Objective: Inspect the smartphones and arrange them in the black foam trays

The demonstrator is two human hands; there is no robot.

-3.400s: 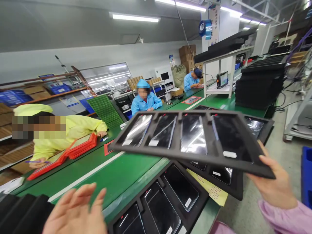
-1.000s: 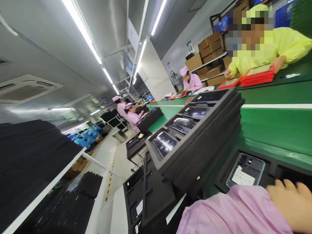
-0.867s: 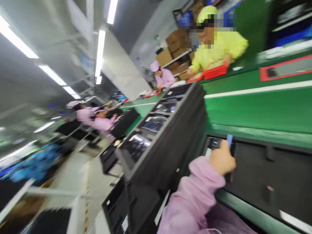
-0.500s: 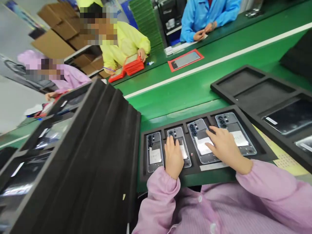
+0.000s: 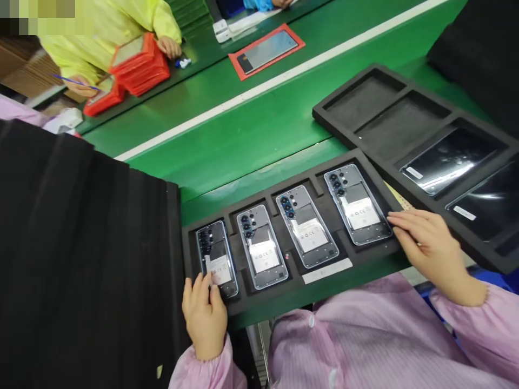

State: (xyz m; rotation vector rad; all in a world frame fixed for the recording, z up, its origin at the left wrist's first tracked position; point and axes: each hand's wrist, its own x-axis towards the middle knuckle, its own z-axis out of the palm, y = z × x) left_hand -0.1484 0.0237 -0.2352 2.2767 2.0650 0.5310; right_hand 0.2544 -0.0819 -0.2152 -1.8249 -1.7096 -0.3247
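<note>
A black foam tray [image 5: 292,286] lies in front of me, its compartments holding several phones without back covers, their white batteries and camera lenses facing up. At the tray's near left end is my left hand [image 5: 205,316], fingers stretched forward and slightly apart. Its fingertips rest by the lower edge of the leftmost phone [image 5: 217,259]. My right hand [image 5: 432,248] lies at the right end of the tray, fingers extended and thumb apart, close to the rightmost phone [image 5: 358,205]. Two more phones [image 5: 263,247] [image 5: 307,227] lie between them. Neither hand holds a phone.
Tall stacked black foam trays [image 5: 89,259] stand on the left. Another foam tray [image 5: 381,116] at the right holds dark glass-faced phones [image 5: 450,159]. Across the green bench [image 5: 259,127], a person in yellow [image 5: 109,38] handles red-edged pieces [image 5: 140,67]; a phone screen lies on a red sheet [image 5: 233,59].
My hands have moved apart, from over the phones to the tray's left and right ends. The view has turned down and to the right.
</note>
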